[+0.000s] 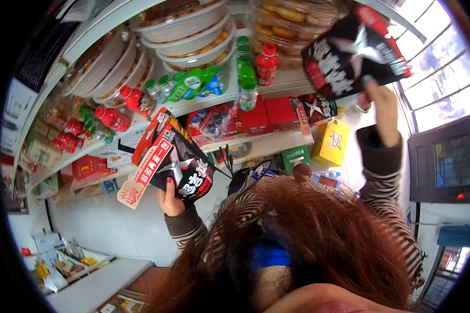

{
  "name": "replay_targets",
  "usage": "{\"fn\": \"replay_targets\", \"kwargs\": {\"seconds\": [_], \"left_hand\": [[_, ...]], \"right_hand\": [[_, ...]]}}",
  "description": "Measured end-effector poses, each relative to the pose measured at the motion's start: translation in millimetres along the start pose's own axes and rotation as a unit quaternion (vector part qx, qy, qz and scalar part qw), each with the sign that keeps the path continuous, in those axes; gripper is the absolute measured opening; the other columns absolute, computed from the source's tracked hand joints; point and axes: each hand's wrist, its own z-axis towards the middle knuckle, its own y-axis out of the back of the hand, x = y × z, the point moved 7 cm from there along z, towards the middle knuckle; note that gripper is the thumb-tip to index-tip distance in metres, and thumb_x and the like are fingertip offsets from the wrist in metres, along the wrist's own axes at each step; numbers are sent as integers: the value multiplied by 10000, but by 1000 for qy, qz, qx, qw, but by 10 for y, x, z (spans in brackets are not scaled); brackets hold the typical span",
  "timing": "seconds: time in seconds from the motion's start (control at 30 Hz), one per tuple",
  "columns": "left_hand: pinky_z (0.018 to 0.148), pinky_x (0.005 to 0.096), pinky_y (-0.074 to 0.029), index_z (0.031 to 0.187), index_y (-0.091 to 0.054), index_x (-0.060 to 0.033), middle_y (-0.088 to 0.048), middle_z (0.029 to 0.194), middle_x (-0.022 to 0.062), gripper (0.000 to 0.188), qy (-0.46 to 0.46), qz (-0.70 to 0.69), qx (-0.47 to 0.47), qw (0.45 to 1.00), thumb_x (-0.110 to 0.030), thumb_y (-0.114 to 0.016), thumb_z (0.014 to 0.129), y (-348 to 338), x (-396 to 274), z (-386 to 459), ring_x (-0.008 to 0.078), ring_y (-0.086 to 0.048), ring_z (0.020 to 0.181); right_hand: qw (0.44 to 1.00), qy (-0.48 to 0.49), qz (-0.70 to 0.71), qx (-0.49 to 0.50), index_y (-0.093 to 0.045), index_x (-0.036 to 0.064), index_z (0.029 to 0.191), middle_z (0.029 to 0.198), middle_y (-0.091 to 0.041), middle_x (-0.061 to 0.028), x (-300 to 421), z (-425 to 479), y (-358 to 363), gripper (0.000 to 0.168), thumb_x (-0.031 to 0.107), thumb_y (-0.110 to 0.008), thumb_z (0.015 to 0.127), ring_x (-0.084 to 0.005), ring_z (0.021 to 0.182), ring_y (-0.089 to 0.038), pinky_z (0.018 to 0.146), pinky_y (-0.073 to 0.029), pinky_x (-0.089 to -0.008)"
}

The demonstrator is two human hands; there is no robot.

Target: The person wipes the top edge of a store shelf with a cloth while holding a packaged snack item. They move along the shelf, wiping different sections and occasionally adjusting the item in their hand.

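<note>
On the left, my left hand (172,199) grips the lower edge of a black snack pouch (192,168) with a white X design and an orange top. A long pink printed paper strip (150,168) lies along this pouch's front. Raised at the upper right, my right hand (380,103) holds a similar black and red pouch (352,54), slightly blurred, in front of the shelf's right end. Another black pouch (317,107) with a like strip lies on the shelf below. Both my sleeves are striped with dark cuffs.
White shelving (215,101) bears round tubs of biscuits (192,35), red bottles (266,64) and green-capped bottles (247,92). Lower down are red boxes (250,117), a yellow box (331,143) and a green box (295,158). A counter (102,283) stands lower left, a dark-framed screen (452,160) right.
</note>
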Motion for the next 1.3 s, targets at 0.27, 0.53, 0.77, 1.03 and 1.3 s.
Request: {"fn": "replay_targets", "kwargs": {"seconds": [0.27, 0.53, 0.77, 1.03, 1.3], "left_hand": [[761, 289, -400, 1022, -478, 56, -523, 963, 101, 278, 4, 33, -1, 999, -131, -454, 817, -186, -41, 0, 177, -513, 861], [749, 286, -408, 1036, -468, 70, -526, 974, 110, 330, 1, 65, 7, 998, -179, -465, 821, -82, 33, -25, 173, -514, 861], [765, 280, -400, 1028, -475, 74, -524, 982, 110, 314, 4, 37, 7, 999, -154, -479, 812, -250, -50, -61, 169, -509, 870], [799, 302, -378, 1042, -471, 64, -524, 986, 124, 292, -12, 43, -45, 998, -107, -460, 805, -27, 23, -180, 192, -502, 887], [773, 290, -394, 1028, -481, 62, -526, 988, 113, 297, -25, 81, -113, 990, -134, -476, 806, 179, 10, -319, 180, -506, 872]], "right_hand": [[998, -43, -46, -15, -528, -16, 539, 468, -514, -84, -624, -683, -639, 338, 216, -517, 784, -142, 418, -492, 421, -368, -250], [961, -70, -98, -249, -555, -33, 579, 478, -534, -84, -1012, -540, 566, 373, 258, -493, 805, -116, 437, -519, 428, -392, -249], [917, -99, -296, -248, -580, 39, 649, 586, -571, -139, -2075, 483, 604, 409, 394, -423, 779, -302, 612, -571, 603, -445, -374], [911, -148, -331, -197, -598, 58, 733, 842, -577, -176, -2049, 1075, 169, 487, 510, -418, 747, -323, 820, -543, 719, -423, -397], [915, -104, -269, -281, -565, 32, 785, 859, -521, -145, -2204, 937, 210, 571, 578, -561, 619, -290, 850, -509, 767, -394, -370]]}}
